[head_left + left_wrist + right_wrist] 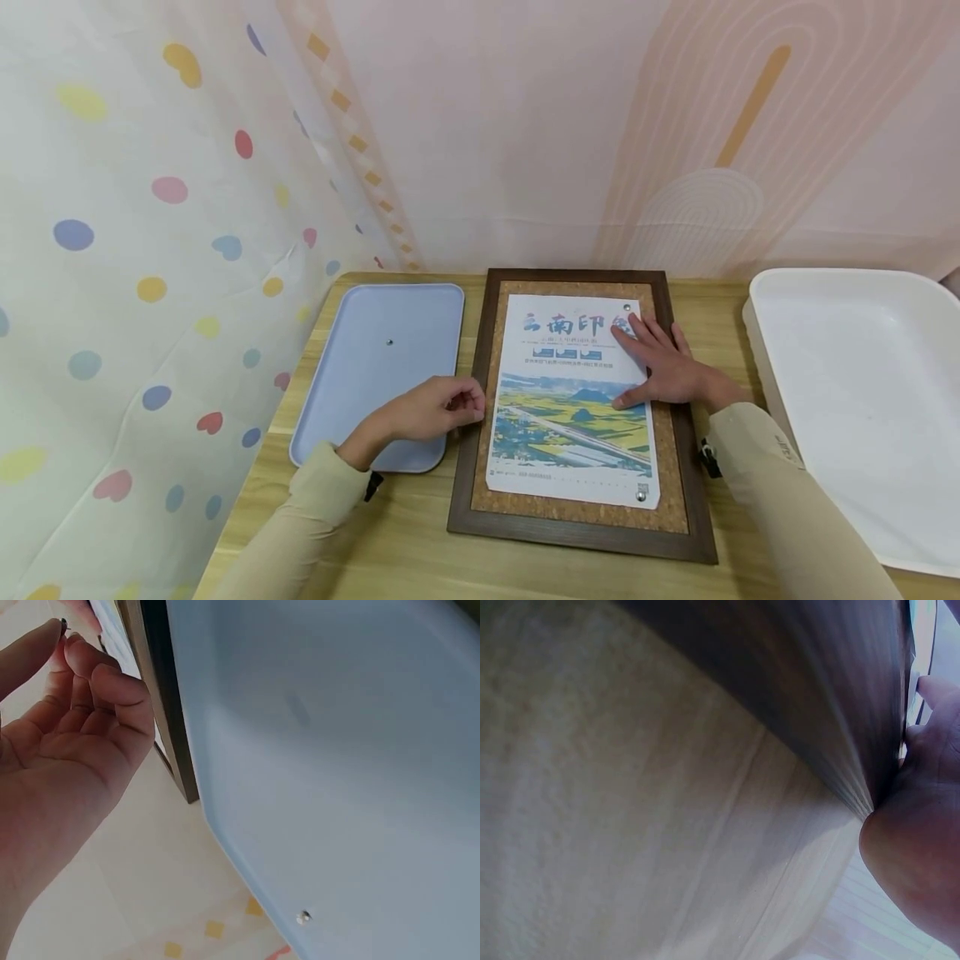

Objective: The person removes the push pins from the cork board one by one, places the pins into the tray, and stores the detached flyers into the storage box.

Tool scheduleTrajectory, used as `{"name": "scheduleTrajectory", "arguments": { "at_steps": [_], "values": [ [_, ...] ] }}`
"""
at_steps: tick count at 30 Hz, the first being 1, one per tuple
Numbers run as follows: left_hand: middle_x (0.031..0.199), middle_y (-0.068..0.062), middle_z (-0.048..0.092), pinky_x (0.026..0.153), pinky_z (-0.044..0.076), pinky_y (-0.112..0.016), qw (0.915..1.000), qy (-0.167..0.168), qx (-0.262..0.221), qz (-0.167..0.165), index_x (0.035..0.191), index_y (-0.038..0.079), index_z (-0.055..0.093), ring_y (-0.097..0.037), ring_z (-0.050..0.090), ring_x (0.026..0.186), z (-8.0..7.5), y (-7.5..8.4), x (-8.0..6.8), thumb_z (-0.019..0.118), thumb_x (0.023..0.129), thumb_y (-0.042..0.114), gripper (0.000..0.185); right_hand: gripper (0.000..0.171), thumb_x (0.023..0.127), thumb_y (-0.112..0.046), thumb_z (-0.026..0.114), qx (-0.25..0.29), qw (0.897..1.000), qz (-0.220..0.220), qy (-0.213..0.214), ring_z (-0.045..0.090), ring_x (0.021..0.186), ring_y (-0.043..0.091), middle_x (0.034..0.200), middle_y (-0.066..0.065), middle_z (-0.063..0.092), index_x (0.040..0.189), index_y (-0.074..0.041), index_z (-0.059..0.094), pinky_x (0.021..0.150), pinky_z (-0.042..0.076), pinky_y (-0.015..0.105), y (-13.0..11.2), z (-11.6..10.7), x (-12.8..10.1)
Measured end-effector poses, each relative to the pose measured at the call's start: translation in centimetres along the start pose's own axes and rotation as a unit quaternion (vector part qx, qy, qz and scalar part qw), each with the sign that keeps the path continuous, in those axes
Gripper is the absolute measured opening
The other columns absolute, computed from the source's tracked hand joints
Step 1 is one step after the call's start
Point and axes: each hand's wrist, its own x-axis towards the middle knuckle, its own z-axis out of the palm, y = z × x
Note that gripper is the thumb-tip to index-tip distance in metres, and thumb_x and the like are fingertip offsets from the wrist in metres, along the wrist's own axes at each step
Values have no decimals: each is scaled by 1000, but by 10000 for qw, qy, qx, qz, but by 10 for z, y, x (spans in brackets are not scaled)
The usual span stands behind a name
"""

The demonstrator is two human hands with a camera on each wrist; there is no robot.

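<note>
Pin pinched, poster pressed flat

Left hand (pixel 431 408) pinches a pin (pixel 64 626) beside the frame's (pixel 480 350) left edge, over the blue tray (pixel 360 392); right hand (pixel 663 367), fingers flat, presses the poster (pixel 570 433).

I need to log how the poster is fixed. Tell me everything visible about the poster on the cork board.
The poster is a white paper sheet with large characters on top and a yellow-field landscape below. It lies flat on the cork board inside a dark wooden frame. Silver pins show at its top right and bottom right corners. The right hand presses flat on its right side.
</note>
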Motion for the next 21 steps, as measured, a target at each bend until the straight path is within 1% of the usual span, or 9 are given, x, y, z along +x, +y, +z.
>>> {"name": "scheduleTrajectory", "arguments": {
  "at_steps": [6, 12, 17, 19, 21],
  "values": [
    [92, -5, 64, 71, 48, -27, 9993, 350, 89, -68, 96, 11, 61, -12, 55, 79, -7, -6, -4, 54, 100, 4, 11, 121, 72, -57, 80, 1, 10000, -15, 16, -16, 149, 40, 165, 19, -8, 159, -10, 11, 111, -20, 62, 0, 0, 0],
    [89, -4, 63, 72, 48, -29, 9964, 809, 173, -200, 95, 11, 62, -14, 55, 80, -14, -14, -5, 57, 99, 4, 9, 121, 72, -57, 80, -13, 10000, -18, 3, -16, 149, 41, 165, 19, -8, 159, -9, 12, 110, -20, 62, 0, 0, 0],
    [90, -5, 63, 72, 46, -29, 9920, 1182, 124, -422, 96, 8, 63, -16, 54, 82, -19, -18, -6, 59, 98, 6, 5, 121, 72, -57, 81, 40, 10000, -37, 9, -16, 149, 41, 164, 20, -8, 159, -9, 12, 110, -21, 62, 0, 0, 0],
    [90, -5, 62, 72, 46, -29, 9901, 1293, 101, -539, 98, 7, 63, -17, 54, 82, -21, -20, -6, 59, 98, 6, 5, 121, 72, -56, 81, 53, 10000, -52, 17, -16, 149, 41, 164, 20, -8, 159, -9, 12, 110, -21, 62, 0, 0, 0],
    [89, -5, 62, 71, 46, -29, 9888, 1374, 87, -577, 98, 5, 64, -17, 54, 81, -22, -23, -7, 59, 98, 5, 5, 121, 72, -56, 81, 45, 10000, -58, 22, -16, 149, 41, 164, 20, -8, 159, -8, 12, 110, -21, 62, 0, 0, 0]
  ]
}}
